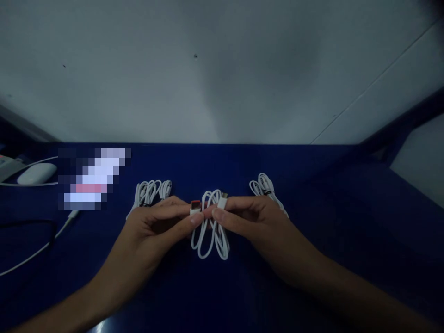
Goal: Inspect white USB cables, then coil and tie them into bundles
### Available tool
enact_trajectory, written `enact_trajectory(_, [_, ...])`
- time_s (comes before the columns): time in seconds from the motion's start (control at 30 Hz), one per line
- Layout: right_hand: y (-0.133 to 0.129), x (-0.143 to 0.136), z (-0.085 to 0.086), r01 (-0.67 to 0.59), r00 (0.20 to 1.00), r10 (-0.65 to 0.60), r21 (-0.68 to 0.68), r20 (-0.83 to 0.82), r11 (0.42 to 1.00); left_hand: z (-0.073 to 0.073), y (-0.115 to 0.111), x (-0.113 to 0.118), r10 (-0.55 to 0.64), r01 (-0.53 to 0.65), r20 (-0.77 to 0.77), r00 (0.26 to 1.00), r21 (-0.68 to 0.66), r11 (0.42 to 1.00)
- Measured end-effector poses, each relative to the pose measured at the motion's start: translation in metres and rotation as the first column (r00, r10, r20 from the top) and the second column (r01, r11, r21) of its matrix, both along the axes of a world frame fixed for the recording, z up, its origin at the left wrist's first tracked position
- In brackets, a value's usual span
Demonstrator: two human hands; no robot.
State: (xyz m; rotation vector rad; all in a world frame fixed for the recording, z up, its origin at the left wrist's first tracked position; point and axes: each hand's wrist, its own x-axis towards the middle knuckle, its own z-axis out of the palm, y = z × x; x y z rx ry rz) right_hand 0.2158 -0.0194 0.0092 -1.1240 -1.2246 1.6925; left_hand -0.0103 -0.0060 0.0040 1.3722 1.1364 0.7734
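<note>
Between my two hands a white USB cable (205, 252) is gathered in loose loops. My left hand (156, 229) pinches it near a plug with a reddish-orange inside, a USB-A end by its look. The other end, a smaller metal-tipped plug (223, 200), sits between the thumb and fingers of my right hand (258, 219). Both thumbs are on the near side, and most other fingers are hidden behind the loops. Past my left hand lies a bundle of white cables (149, 192). Another white cable bundle (266, 187), with a dark tie around it, lies just beyond my right hand.
On the left of the blue table (222, 300) lies a blurred-out lit device (95, 178), with a white cord (45, 247) running near it. A white rounded object (37, 173) sits farther left. A pale wall (222, 83) rises behind the table's far edge.
</note>
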Motion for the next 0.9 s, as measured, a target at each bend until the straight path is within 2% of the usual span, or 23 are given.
enact_trajectory(0.2, [0.001, -0.001, 0.0, -0.01, 1.0, 0.01, -0.019, -0.003, 1.0, -0.008, 0.002, -0.005, 0.136, -0.125, 0.093, 0.986, -0.117, 0.985])
enact_trajectory(0.3, [0.001, -0.002, -0.001, -0.01, 0.999, 0.01, -0.022, 0.031, 1.0, -0.011, 0.004, -0.006, 0.168, -0.141, 0.134, 0.977, -0.19, 0.972])
enact_trajectory(0.43, [0.001, -0.002, -0.001, -0.005, 1.0, 0.003, -0.056, -0.025, 0.998, -0.012, 0.006, -0.006, 0.125, -0.084, 0.187, 0.974, -0.216, 0.973])
enact_trajectory(0.57, [0.002, -0.001, -0.002, -0.049, 0.995, 0.048, -0.003, -0.091, 0.999, -0.011, 0.005, -0.005, 0.042, 0.004, 0.229, 0.972, -0.196, 0.981])
enact_trajectory(0.67, [0.003, 0.0, -0.004, -0.066, 0.995, 0.069, 0.038, -0.079, 0.997, -0.008, 0.005, -0.005, -0.004, 0.04, 0.195, 0.981, -0.18, 0.983])
enact_trajectory(0.77, [0.002, 0.0, -0.006, -0.069, 0.995, 0.069, -0.002, -0.067, 0.998, -0.007, 0.006, -0.004, -0.017, 0.041, 0.147, 0.989, -0.164, 0.986])
enact_trajectory(0.9, [-0.001, -0.002, -0.008, -0.111, 0.986, 0.104, -0.043, -0.132, 0.993, -0.007, 0.007, -0.004, -0.032, 0.06, 0.155, 0.987, -0.178, 0.982])
